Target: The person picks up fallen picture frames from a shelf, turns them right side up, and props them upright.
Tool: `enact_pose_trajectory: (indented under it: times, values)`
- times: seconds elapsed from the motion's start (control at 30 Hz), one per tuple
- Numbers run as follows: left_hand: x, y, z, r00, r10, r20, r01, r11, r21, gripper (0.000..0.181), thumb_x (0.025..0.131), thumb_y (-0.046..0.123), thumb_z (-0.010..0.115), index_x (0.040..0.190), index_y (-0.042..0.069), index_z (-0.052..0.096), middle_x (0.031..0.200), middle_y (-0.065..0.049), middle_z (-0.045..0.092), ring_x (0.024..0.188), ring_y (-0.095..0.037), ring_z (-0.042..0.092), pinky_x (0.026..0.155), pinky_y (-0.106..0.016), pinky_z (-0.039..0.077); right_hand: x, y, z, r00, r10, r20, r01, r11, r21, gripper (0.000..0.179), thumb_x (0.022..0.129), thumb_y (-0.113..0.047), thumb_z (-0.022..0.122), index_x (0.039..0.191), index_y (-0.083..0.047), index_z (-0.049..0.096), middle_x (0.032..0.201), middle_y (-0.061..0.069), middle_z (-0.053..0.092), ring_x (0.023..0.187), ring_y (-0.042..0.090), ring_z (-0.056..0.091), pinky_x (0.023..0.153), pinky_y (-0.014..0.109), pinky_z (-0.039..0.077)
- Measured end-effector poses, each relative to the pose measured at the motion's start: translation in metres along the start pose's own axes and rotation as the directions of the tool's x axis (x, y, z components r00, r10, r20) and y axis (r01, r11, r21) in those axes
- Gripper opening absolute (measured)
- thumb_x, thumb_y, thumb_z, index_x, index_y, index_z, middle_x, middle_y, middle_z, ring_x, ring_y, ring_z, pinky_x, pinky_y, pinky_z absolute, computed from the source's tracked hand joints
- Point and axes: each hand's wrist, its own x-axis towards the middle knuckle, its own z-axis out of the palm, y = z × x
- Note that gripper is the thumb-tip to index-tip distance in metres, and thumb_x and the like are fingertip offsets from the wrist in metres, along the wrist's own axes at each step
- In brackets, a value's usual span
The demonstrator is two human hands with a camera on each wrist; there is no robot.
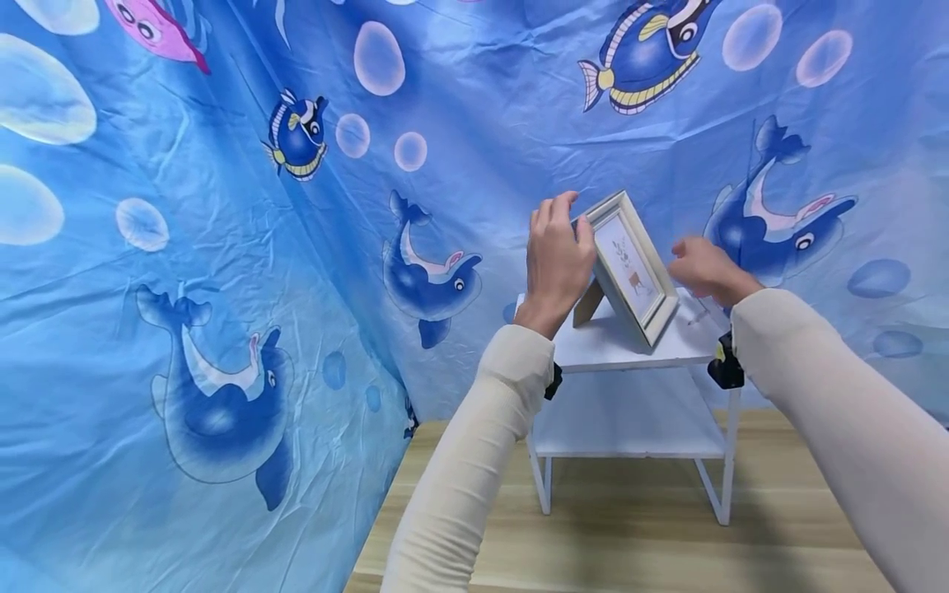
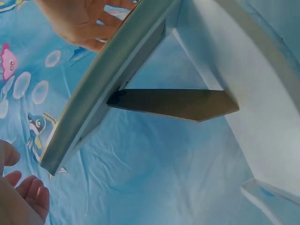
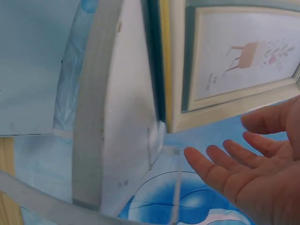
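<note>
Blue cloth [image 1: 222, 214] printed with dolphins, fish and bubbles hangs ahead of and to the left of my hands, above a wood-look floor [image 1: 630, 535]. Beneath my hands is a white side table [image 1: 593, 350] with a lower shelf [image 1: 630, 424]. Between my hands, on the tabletop, is a pale picture frame [image 1: 657, 263], leaning back on its brown easel leg [image 2: 173, 104]; its print [image 1: 630, 262] shows a small plant.

My left hand [image 1: 559, 255] is beside the frame's upper corner, fingers loosely bent, thumb apart; the left wrist view shows a gap between fingertips and frame. My right hand [image 3: 262, 183] is just beside the opposite edge, fingers loosely spread, palm facing the frame, pinching nothing.

I judge the frame light and stiff, its smooth moulding a little slippery, and any glazing, which I can't confirm, fragile. Both side edges look like the best hold; the thin leg could fold or twist if gripped.
</note>
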Motion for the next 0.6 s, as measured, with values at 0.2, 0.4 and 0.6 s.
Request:
enact_pose_trajectory:
  times: [0.2, 0.4, 0.6]
  values:
    - [0.004, 0.008, 0.012, 0.999, 0.032, 0.023, -0.036, 0.974, 0.222, 0.033, 0.101, 0.013, 0.051, 0.133, 0.010, 0.061, 0.127, -0.006, 0.063, 0.114, -0.022, 0.056, 0.096, -0.031, 0.045, 0.007, 0.020, 0.002, 0.996, 0.048, 0.075, -0.054, 0.996, 0.075, 0.063, 0.095, -0.005, 0.033, 0.150, 0.017, 0.009, 0.153, 0.041, 0.015, 0.137, 0.056, 0.026, 0.107, 0.065, 0.034]
    - [0.008, 0.010, 0.018, 0.996, 0.077, 0.046, -0.087, 0.951, 0.297, 0.033, 0.101, 0.012, 0.051, 0.132, 0.009, 0.061, 0.125, -0.005, 0.067, 0.114, -0.019, 0.061, 0.097, -0.029, 0.047, 0.012, 0.023, 0.008, 0.994, 0.049, 0.097, -0.058, 0.995, 0.084, 0.064, 0.095, -0.006, 0.032, 0.148, 0.020, 0.009, 0.152, 0.041, 0.019, 0.139, 0.054, 0.027, 0.106, 0.063, 0.037]
    - [0.011, 0.016, 0.020, 0.993, 0.101, 0.064, -0.117, 0.930, 0.350, 0.032, 0.101, 0.011, 0.051, 0.131, 0.008, 0.061, 0.118, -0.006, 0.071, 0.108, -0.020, 0.065, 0.096, -0.031, 0.050, 0.013, 0.017, 0.012, 0.994, 0.027, 0.109, -0.039, 0.994, 0.106, 0.060, 0.098, -0.008, 0.028, 0.151, 0.016, 0.010, 0.150, 0.039, 0.024, 0.138, 0.053, 0.029, 0.103, 0.063, 0.040]
